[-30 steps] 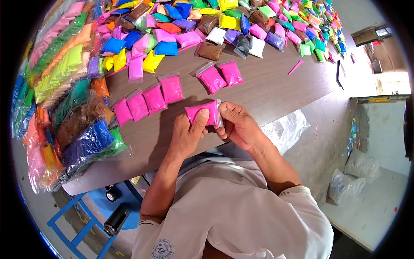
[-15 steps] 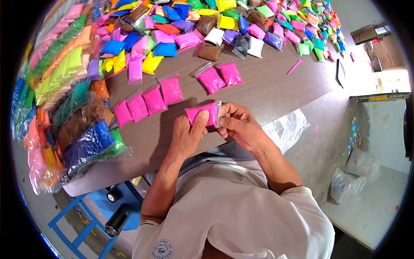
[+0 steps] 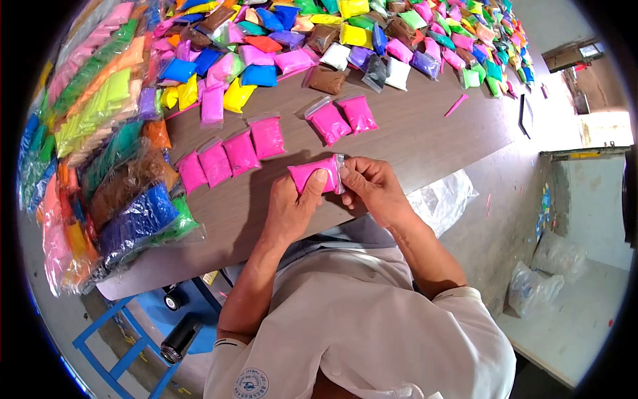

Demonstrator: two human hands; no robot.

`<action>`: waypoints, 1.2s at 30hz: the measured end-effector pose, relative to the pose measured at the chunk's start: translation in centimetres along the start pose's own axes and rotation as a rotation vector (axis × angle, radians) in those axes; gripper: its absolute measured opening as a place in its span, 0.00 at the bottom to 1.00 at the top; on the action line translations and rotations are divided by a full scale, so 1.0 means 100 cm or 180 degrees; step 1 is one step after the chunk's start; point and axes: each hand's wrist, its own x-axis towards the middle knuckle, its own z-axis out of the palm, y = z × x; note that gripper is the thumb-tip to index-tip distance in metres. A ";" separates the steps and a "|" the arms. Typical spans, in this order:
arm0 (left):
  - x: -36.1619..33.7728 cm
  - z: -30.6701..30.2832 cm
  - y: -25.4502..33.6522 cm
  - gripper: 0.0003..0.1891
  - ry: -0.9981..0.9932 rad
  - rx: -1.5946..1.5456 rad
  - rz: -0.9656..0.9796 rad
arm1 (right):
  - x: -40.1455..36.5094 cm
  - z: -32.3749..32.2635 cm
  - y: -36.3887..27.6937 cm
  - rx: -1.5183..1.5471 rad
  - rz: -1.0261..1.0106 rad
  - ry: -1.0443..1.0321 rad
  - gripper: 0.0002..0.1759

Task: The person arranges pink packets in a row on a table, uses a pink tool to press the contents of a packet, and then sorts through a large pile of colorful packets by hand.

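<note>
Holding the pink bag (image 3: 311,175) just above the desk (image 3: 412,143), the left hand (image 3: 290,207) had its grip closed round the body while the right hand (image 3: 372,189) pinched the clear top, where steady, even pressure seemed wise.

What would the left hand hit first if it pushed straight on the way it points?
The left hand grips the pink bag. Straight on, past bare table, it would likely meet the two loose bags ahead, the nearer one first; its height over the table is unclear.
</note>
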 end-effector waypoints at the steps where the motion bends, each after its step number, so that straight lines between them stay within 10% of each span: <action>1: 0.000 -0.001 -0.002 0.24 -0.0006 0.0002 -0.0008 | 0.003 0.000 0.006 0.0058 -0.0192 -0.0057 0.13; 8: -0.001 0.002 0.006 0.23 0.0044 -0.0098 0.0036 | -0.013 0.012 -0.013 -0.0352 0.0569 0.0060 0.08; 12: -0.002 0.005 -0.002 0.21 0.0147 0.0318 0.0265 | -0.015 0.000 0.011 -0.1117 -0.0942 0.0262 0.09; 20: -0.002 0.005 0.009 0.20 0.0081 0.0032 0.0353 | -0.014 0.017 -0.016 -0.0213 0.0293 0.0168 0.13; 29: -0.006 0.005 -0.005 0.19 0.0044 0.0433 0.0794 | 0.066 0.007 -0.077 -0.3270 -0.2111 -0.0088 0.06; 36: -0.006 0.003 -0.007 0.17 0.0118 0.0438 0.0967 | 0.119 0.030 -0.070 -0.4012 -0.2160 -0.0759 0.10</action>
